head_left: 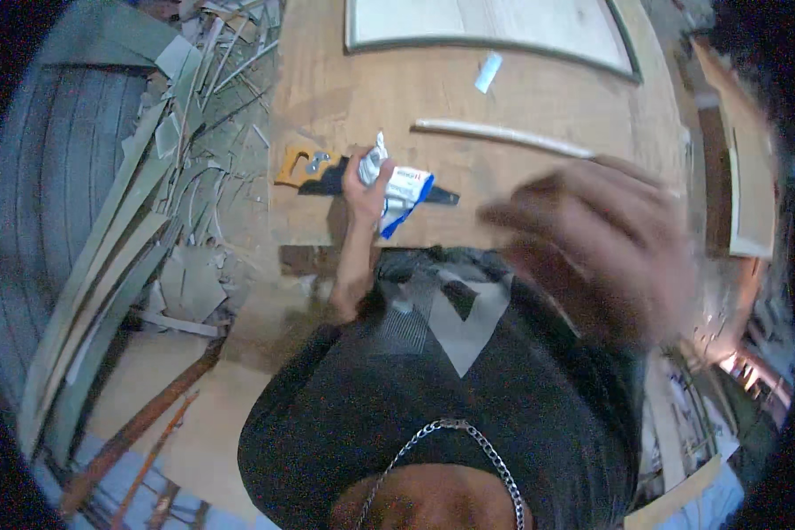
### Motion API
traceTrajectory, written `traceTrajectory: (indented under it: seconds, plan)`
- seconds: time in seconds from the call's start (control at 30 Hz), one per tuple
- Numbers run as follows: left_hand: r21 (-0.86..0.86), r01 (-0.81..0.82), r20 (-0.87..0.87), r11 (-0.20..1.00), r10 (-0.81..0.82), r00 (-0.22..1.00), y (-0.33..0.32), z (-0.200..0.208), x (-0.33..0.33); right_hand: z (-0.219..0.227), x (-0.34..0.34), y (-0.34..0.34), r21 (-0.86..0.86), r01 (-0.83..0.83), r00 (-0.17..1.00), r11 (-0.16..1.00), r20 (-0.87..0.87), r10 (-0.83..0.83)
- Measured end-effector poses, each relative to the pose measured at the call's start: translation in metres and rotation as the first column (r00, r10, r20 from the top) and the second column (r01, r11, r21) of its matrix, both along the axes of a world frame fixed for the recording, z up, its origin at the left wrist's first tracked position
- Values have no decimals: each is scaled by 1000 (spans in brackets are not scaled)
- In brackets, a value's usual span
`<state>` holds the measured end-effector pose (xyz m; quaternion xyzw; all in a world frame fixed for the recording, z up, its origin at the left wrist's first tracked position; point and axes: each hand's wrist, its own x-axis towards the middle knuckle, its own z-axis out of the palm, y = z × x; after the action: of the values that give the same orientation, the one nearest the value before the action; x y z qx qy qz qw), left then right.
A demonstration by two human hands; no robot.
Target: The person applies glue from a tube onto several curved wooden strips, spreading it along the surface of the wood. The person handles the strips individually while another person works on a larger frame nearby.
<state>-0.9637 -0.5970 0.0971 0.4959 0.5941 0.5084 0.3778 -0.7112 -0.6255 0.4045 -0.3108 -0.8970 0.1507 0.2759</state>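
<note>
Wrapped in my left hand [362, 187] is a white and blue plastic packet [406, 185], crumpled at its upper end, held above the near edge of the wooden table. Under it lies a handsaw [321, 168] with an orange-yellow handle and dark blade; the packet and hand cover part of the blade. My right hand [596, 238] is raised close to the camera on the right, smeared by motion, so its fingers cannot be read. Beyond it a thin pale strip [503, 133] lies on the table, its right end passing behind that hand.
A framed white panel [495, 26] lies at the table's far side, with a small light-blue slip [488, 72] near it. The wooden tabletop [344, 97] spreads between them. Scrap strips and offcuts [190, 283] crowd the floor at left. Boards [742, 168] stand at the right.
</note>
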Motion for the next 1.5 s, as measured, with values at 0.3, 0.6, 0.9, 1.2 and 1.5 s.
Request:
traceTrajectory:
  seconds: [0.3,0.6,0.9,1.2,1.5]
  plan:
    - [-94,238,153,967,-223,963,11,21,52,56,2,-41,1,6,984,1000,177,-6]
    - [-110,411,171,905,-390,905,-9,48,118,31,48,-87,28,71,997,997,-12,-71]
    - [-28,437,183,899,-425,886,-54,40,248,-80,222,-98,-277,159,895,948,-364,-257]
    - [-84,895,78,437,-893,444,-125,50,434,-284,300,-215,-675,-361,-114,643,-653,-749]
    - [-309,779,-522,546,-782,341,-62,30,396,-328,342,-284,-665,-332,-542,669,-446,-712]
